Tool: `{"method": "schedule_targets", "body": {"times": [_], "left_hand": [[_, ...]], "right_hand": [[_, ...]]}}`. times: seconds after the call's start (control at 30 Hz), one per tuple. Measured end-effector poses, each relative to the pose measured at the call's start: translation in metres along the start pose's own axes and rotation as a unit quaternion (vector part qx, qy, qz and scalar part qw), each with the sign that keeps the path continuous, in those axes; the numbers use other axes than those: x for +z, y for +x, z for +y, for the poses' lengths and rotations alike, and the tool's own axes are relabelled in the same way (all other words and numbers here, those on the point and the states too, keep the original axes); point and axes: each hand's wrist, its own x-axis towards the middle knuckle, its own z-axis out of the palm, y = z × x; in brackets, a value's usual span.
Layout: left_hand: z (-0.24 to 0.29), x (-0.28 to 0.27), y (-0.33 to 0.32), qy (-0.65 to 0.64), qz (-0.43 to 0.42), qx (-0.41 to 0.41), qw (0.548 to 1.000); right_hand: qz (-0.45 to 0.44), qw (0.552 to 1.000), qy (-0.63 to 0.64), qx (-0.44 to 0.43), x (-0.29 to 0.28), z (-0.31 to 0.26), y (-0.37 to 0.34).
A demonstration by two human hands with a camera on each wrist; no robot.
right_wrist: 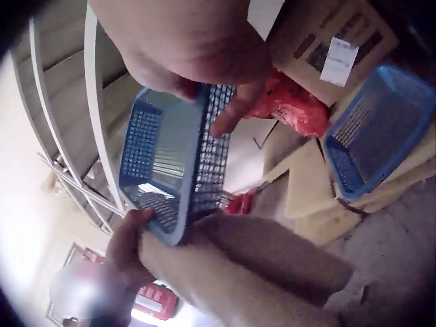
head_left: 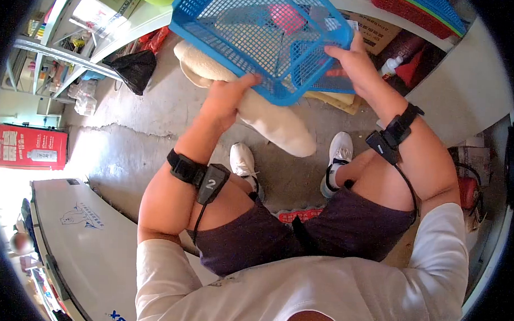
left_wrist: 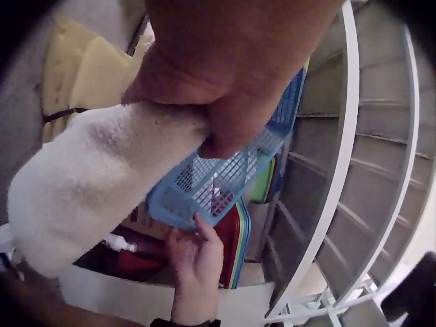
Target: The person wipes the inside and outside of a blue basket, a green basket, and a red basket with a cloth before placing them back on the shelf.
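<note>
A blue mesh basket [head_left: 239, 29] is held up in front of the person, tilted. The left hand [head_left: 228, 100] grips its near left rim and also has a long cream-coloured cloth roll [head_left: 281, 127] under the palm; in the left wrist view that roll [left_wrist: 88, 184] hangs beside the hand [left_wrist: 204, 102]. At the basket's right end the right hand [head_left: 354, 62] pinches the rim, thumb on one side. In the right wrist view the right hand [right_wrist: 197, 61] has its fingers over the basket's mesh wall [right_wrist: 211, 150].
A second blue basket [right_wrist: 381, 129] lies on yellowish foam pieces [right_wrist: 313, 191] by a cardboard box [right_wrist: 334, 41]. Metal shelving [head_left: 68, 52] stands at the left, with a black bag [head_left: 136, 71] near it. A white cabinet [head_left: 95, 251] is at lower left.
</note>
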Motion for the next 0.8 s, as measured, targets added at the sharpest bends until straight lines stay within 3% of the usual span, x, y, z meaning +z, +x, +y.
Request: {"method": "schedule_targets", "body": {"times": [0.07, 0.17, 0.23, 0.37, 0.47, 0.57, 0.67, 0.77, 0.8], "left_hand": [[0.002, -0.017, 0.009, 0.039, 0.031, -0.004, 0.999], [-0.001, -0.024, 0.002, 0.131, -0.020, 0.025, 0.991], [-0.009, -0.026, 0.005, 0.199, -0.061, 0.089, 0.974], [-0.010, -0.028, 0.007, 0.208, -0.017, 0.098, 0.973], [0.000, -0.033, 0.005, 0.189, 0.056, 0.074, 0.978], [0.002, -0.044, 0.010, 0.149, 0.107, 0.090, 0.979], [-0.004, -0.057, 0.019, 0.128, 0.110, 0.104, 0.980], [-0.002, -0.057, 0.014, 0.116, 0.089, 0.115, 0.983], [-0.001, -0.056, 0.013, 0.113, 0.091, 0.113, 0.983]], "right_hand": [[0.036, 0.978, -0.134, -0.157, -0.009, 0.011, 0.011], [-0.116, 0.944, -0.267, -0.153, -0.028, 0.017, 0.023], [-0.126, 0.956, -0.231, -0.126, -0.034, 0.029, 0.031], [-0.120, 0.984, -0.135, 0.010, -0.042, 0.041, 0.040], [0.005, 0.960, -0.279, -0.037, -0.044, 0.071, 0.046], [0.074, 0.941, -0.329, -0.004, -0.039, 0.068, 0.033], [-0.062, 0.927, -0.357, 0.095, -0.057, 0.085, 0.050], [-0.135, 0.935, -0.303, 0.127, -0.074, 0.115, 0.066], [-0.119, 0.945, -0.252, 0.171, -0.071, 0.110, 0.062]]}}
